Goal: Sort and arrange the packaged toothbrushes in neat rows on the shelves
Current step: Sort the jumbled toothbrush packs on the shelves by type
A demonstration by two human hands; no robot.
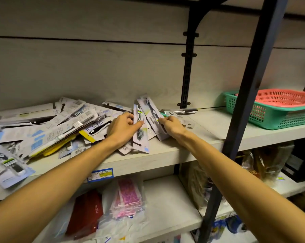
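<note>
A jumbled heap of packaged toothbrushes (48, 127) covers the left half of the pale wooden shelf (165, 155). My left hand (122, 128) pinches a grey toothbrush pack (139, 135) that stands tilted near the shelf's middle. Just right of it, my right hand (171, 126) grips a second grey pack (152, 116) marked with dark lettering, leaning against the first. More packs lie flat under and behind both hands.
A green basket (264, 118) with a red basket (281, 98) nested inside stands on the shelf at the right. A dark metal upright (250, 95) crosses in front. On the lower shelf lie a red pouch (88, 213) and pink packets (129, 199).
</note>
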